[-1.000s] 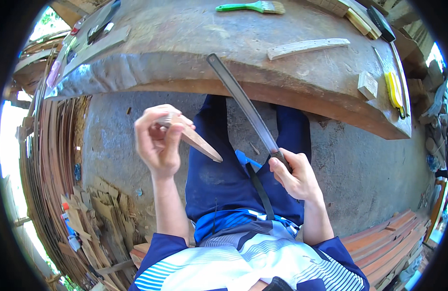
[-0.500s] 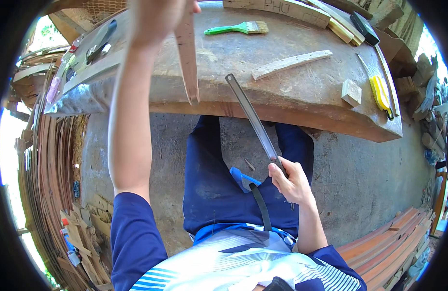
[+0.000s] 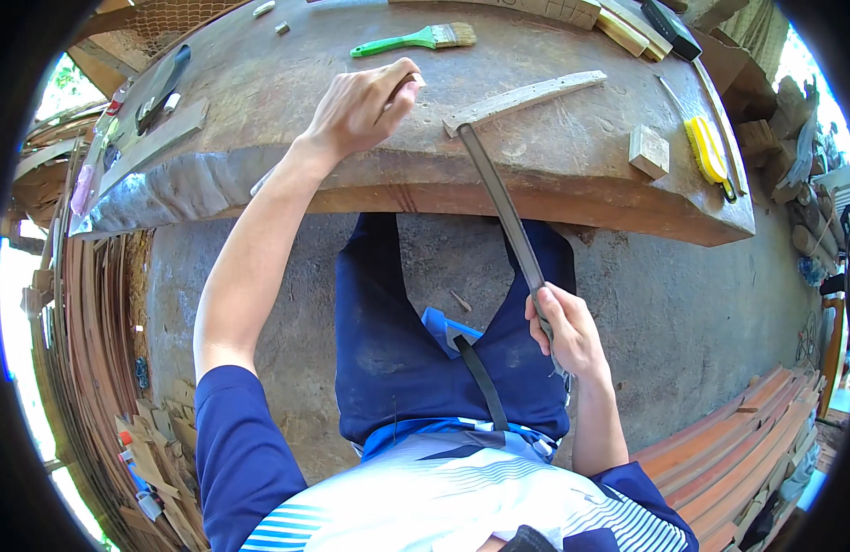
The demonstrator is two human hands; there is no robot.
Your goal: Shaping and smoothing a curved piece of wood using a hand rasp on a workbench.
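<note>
My left hand (image 3: 362, 109) is closed over the near part of the workbench, its fingers wrapped round a thin wooden strip (image 3: 416, 81). Only a pale end shows past my fingers; the hand and forearm hide most of the strip. In my right hand (image 3: 570, 329), above my right thigh, is a long, narrow metal tool (image 3: 500, 201) with a dark edge. It slants up and left, its far tip overlapping the left end of a curved wooden piece (image 3: 531, 99) on the bench. Whether the tip touches the wood I cannot tell. My palm hides the tool's grip.
On the workbench (image 3: 572, 202) lie a green-handled paintbrush (image 3: 416, 40), a small wood block (image 3: 648, 152), a yellow brush (image 3: 708, 152) and a black box (image 3: 671, 29). A flat strip (image 3: 153, 152) lies left. Stacked boards (image 3: 738, 451) are at lower right, more timber (image 3: 98, 322) at left.
My left hand has come down and toward me with the wooden strip, which has turned mostly out of sight. The metal tool has shifted slightly right relative to the bench items. The view moved a little.
</note>
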